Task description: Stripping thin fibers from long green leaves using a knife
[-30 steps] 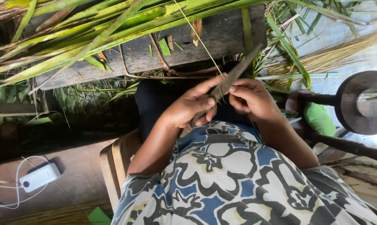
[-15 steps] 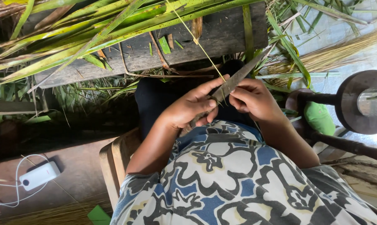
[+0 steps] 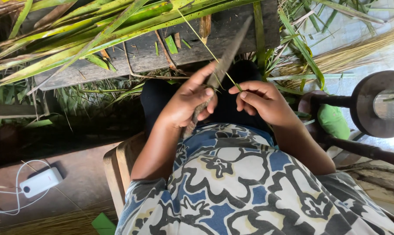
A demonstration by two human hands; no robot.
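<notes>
Overhead, from the head view, a long dark knife is gripped by its handle in the left hand, blade angled toward the plank. A thin pale leaf midrib is pinched at its green end by the right hand. Light, springy and easily snapped, it is judged best held close to the blade.

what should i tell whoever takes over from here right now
Left hand: shut on a knife, blade pointing up and away.
Right hand: pinches a thin leaf midrib against the blade.
Long green palm leaves lie across the wooden plank ahead; a pile of bare, dry midribs lies at right.
Done: that pile looks stripped.
Left: the leaves on the plank.
</notes>
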